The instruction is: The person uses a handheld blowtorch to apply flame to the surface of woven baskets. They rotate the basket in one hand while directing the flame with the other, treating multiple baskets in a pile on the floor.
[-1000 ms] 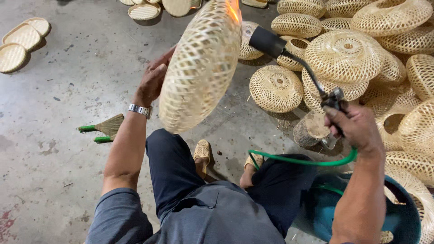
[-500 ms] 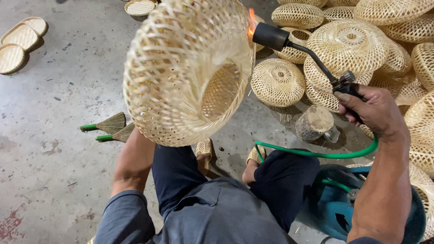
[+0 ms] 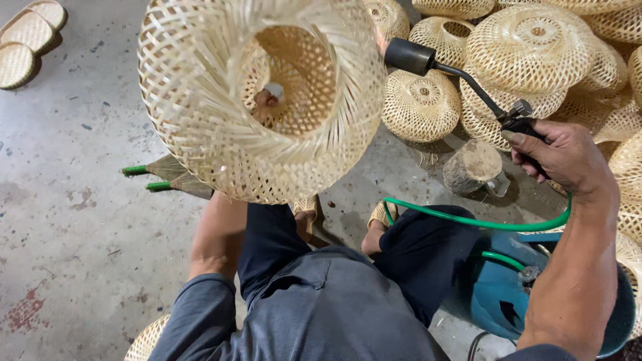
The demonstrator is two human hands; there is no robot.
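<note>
While the left hand (image 3: 267, 100) grips the basket (image 3: 261, 100) from inside, holding it up, the right hand (image 3: 558, 157) clenches the torch (image 3: 461, 77). The torch's nozzle sits just beside the basket's right rim; a green hose (image 3: 481, 222) trails below the torch.

A grey concrete floor (image 3: 73, 220) fills the left side of the view, scuffed and stained, with a reddish patch (image 3: 27, 311) near the lower left corner and small dark specks scattered about. In the upper left corner lie flat oval woven trays (image 3: 27, 40), partly overlapping. Across the top and right, a heap of pale domed woven baskets (image 3: 528, 47) rests on the floor, piled against one another. Just in front of that heap stands a short wooden stump (image 3: 471, 167). Two small brushes with green handles (image 3: 157, 177) lie on the floor left of centre. The light is even and soft, casting only faint shadows.
</note>
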